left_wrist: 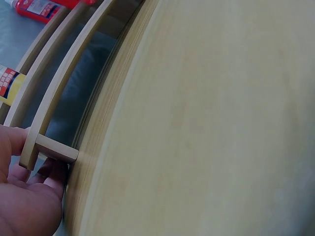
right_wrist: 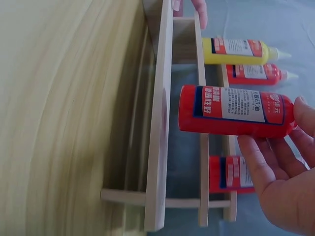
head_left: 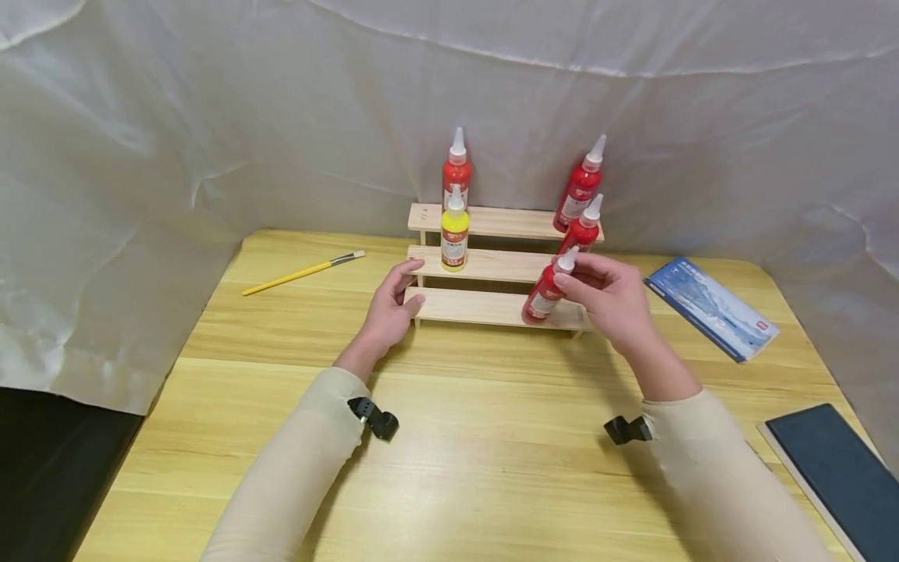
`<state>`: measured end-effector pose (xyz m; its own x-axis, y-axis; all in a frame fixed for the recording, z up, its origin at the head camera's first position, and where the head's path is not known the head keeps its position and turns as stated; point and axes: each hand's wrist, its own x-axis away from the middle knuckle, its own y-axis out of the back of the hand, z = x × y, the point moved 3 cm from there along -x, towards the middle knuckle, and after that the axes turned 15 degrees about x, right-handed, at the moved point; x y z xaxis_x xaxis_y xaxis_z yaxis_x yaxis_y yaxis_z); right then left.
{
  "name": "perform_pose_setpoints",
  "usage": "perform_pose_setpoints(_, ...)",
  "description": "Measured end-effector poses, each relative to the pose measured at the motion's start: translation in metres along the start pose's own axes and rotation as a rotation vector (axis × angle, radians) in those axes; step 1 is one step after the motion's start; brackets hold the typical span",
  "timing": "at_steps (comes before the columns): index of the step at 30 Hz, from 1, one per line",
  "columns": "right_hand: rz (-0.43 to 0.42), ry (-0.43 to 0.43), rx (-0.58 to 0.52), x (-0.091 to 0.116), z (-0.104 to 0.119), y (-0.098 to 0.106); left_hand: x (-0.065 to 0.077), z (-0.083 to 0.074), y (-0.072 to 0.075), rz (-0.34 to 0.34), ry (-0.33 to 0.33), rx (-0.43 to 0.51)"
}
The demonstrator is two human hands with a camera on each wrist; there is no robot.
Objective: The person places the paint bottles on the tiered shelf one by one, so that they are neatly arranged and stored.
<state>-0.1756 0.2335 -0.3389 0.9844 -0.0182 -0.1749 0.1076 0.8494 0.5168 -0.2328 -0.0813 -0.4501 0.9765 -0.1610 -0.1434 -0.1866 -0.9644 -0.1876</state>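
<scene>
A three-step wooden rack point(head_left: 485, 306) stands on the table. My left hand point(head_left: 389, 308) grips its left end, thumb at the bottom step and fingers around the edge, as the left wrist view shows too. With thumb and fingertips, my right hand point(head_left: 618, 304) pinches a red squeeze bottle point(head_left: 543, 297) near its white nozzle. The bottle leans slightly over the right part of the bottom step; in the right wrist view a narrow gap shows under its base point(right_wrist: 187, 109). A yellow bottle point(head_left: 454, 242) stands at the left of the middle step, a red bottle point(head_left: 581, 232) at its right.
On the top step are an orange-red bottle point(head_left: 457, 173) at left and a red bottle point(head_left: 580, 191) at right. A yellow-handled paintbrush point(head_left: 298, 273) lies left. At right lie a blue box point(head_left: 712, 307) and a dark notebook point(head_left: 836, 476). Grey cloth point(head_left: 316, 117) hangs behind.
</scene>
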Motion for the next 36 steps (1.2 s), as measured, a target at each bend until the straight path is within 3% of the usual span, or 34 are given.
perform_pose_setpoints(9, 0.047, 0.011, 0.06, -0.009, 0.007, -0.019, 0.001, -0.003, -0.002, 0.0, 0.029, 0.021)
perform_pose_setpoints(16, 0.065, 0.022, 0.118, -0.014, 0.006, -0.029, 0.012, -0.034, -0.012, 0.008, 0.031, -0.009)
perform_pose_setpoints(20, 0.067, 0.027, 0.112, -0.015, 0.007, -0.033, 0.014, -0.037, -0.014, 0.013, 0.022, 0.0)
perform_pose_setpoints(30, 0.081, 0.037, 0.118, -0.017, 0.012, -0.04, 0.012, -0.033, -0.012, 0.011, 0.026, 0.002)
perform_pose_setpoints(36, 0.068, 0.037, 0.129, -0.017, 0.011, -0.043, 0.002, -0.005, -0.002, 0.002, 0.014, 0.014)
